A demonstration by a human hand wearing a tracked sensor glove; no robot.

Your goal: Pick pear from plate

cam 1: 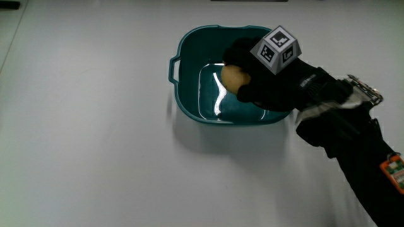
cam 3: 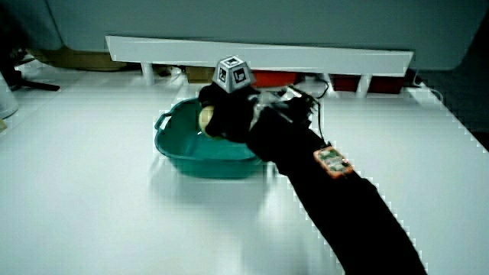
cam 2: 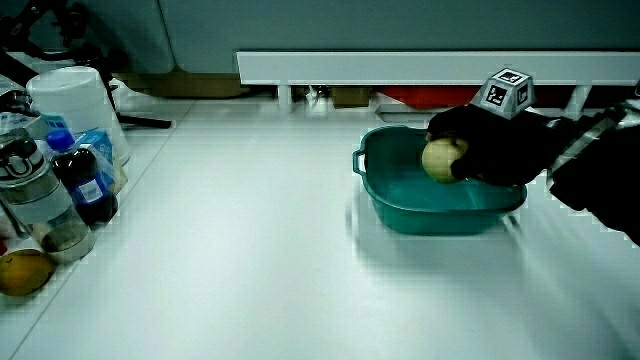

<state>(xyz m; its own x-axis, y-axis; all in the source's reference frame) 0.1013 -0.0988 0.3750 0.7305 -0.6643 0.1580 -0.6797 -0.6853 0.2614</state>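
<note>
A yellow-tan pear [cam 1: 233, 79] is inside a teal dish with handles [cam 1: 189, 94] that serves as the plate. The gloved hand [cam 1: 268, 79] reaches into the dish and its fingers are curled around the pear. In a side view the pear [cam 2: 441, 159] sits at about the height of the dish rim [cam 2: 400, 205], held in the hand [cam 2: 490, 150]. In a side view the hand [cam 3: 225, 114] and forearm hide most of the pear [cam 3: 205, 117]. I cannot tell whether the pear touches the dish floor.
Bottles [cam 2: 85, 180], a white tub [cam 2: 75, 105] and a yellowish fruit [cam 2: 22, 272] stand at the table's edge, away from the dish. A low white partition [cam 2: 430, 68] runs along the table, farther from the person than the dish.
</note>
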